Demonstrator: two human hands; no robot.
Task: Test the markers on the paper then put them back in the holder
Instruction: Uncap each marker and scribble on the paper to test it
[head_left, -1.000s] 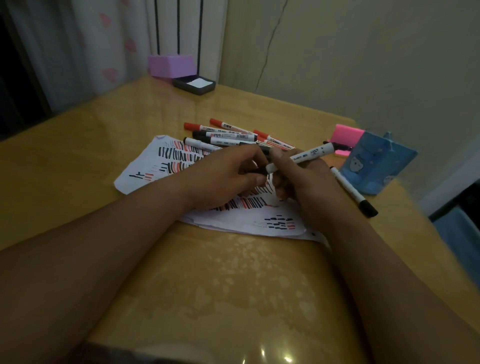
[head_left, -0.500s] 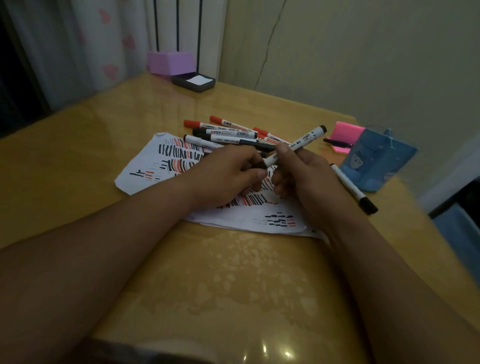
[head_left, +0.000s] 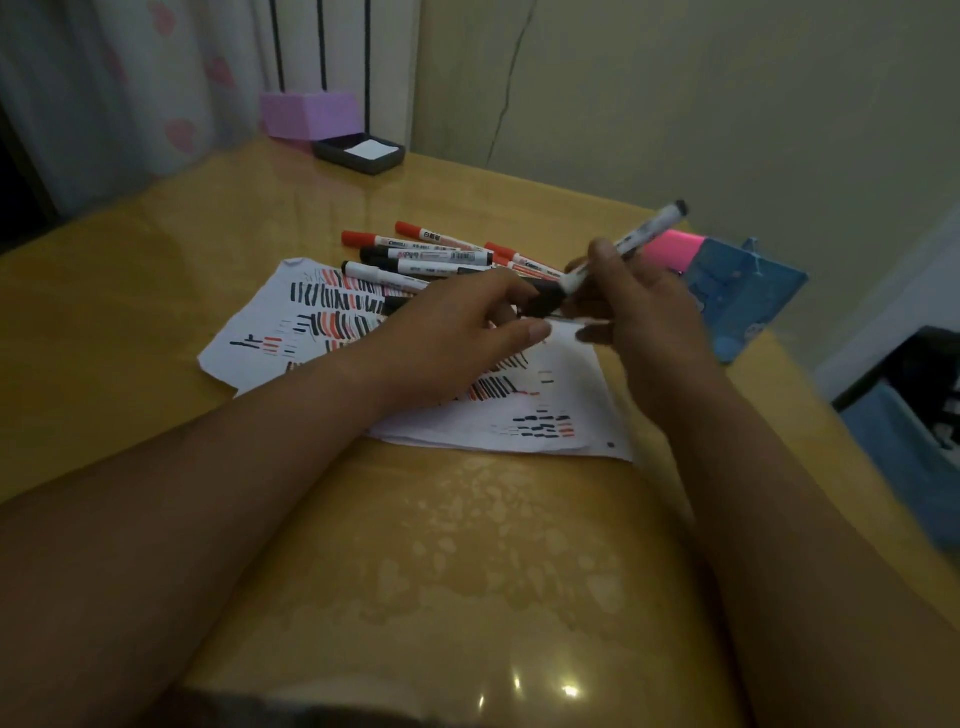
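Gripping a white marker (head_left: 639, 234) between thumb and fingers, the right hand (head_left: 639, 301) holds it tilted above the paper (head_left: 519, 421) – black end raised toward the wall, lower end pointing down at the left hand (head_left: 457, 332). That hand's fingers curl onto a black cap (head_left: 545, 301) right at the marker's lower end; whether cap and marker are joined or just apart cannot be told in the dim light. Both hands hover over the paper, which lies flat on the table (head_left: 415, 571) and is covered in short red and black strokes. A pile (head_left: 441, 257) of red-capped and black-capped markers lies across the paper's far edge, just behind the left hand. The blue holder (head_left: 748, 291) stands at the table's right side, just beyond the right hand, with a pink block (head_left: 675, 249) beside it. At the far corner sit a purple box (head_left: 311, 114) and – touching it – a dark tray (head_left: 358, 153) with a white sheet inside.
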